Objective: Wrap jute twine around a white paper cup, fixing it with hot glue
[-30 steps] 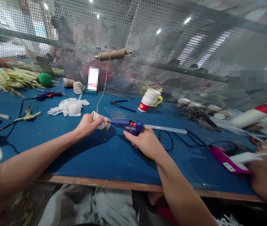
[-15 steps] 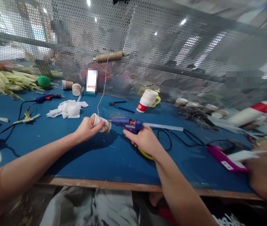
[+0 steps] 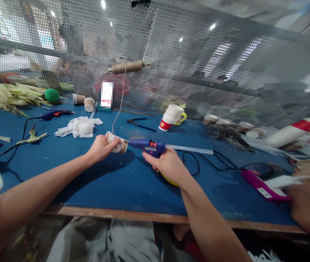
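1. Left grip (image 3: pixel 100 147) is wrapped round a paper cup (image 3: pixel 120 146), right at the glue gun (image 3: pixel 144 143)'s business end.
2. Right grip (image 3: pixel 169 163)'s clamped on that glue gun.
3. Pliers (image 3: pixel 145 126) lying behind it, btw.

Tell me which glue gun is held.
The glue gun in the right hand, clear stick protruding behind; the other gun lies on the table.

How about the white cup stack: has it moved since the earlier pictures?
No, no shift visible: the white cup stack keeps its place relative to the twine spool.
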The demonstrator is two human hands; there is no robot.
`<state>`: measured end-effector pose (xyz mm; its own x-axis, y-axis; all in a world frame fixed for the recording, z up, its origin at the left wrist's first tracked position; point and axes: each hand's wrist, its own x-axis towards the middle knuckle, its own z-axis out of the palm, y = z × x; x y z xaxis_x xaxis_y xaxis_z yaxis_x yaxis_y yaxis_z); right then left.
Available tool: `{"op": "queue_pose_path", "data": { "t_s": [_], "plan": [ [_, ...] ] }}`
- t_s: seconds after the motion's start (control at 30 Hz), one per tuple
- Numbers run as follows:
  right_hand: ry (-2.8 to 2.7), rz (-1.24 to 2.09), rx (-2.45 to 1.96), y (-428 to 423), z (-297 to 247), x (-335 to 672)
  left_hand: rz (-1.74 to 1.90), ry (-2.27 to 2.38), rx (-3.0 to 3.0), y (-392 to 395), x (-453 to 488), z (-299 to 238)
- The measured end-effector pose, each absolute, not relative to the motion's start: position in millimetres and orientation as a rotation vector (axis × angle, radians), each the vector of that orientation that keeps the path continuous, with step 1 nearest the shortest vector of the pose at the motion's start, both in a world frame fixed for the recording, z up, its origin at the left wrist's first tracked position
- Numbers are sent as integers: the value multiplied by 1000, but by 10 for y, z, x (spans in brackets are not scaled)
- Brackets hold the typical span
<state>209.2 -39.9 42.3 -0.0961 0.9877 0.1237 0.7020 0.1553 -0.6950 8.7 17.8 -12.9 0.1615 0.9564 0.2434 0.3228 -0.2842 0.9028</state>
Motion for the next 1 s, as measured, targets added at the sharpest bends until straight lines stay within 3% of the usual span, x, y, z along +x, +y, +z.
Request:
{"op": "queue_pose_path", "data": {
  "t_s": [0.4, 1.0],
  "plan": [
    [-2014, 520, -1568, -434, 428, 2057, 1127, 1288, 1674, 221, 69, -128],
    [-1830, 641, -1596, -378, 432, 2100, 1137, 1187, 1841, 134, 86, -118]
  ]
}}
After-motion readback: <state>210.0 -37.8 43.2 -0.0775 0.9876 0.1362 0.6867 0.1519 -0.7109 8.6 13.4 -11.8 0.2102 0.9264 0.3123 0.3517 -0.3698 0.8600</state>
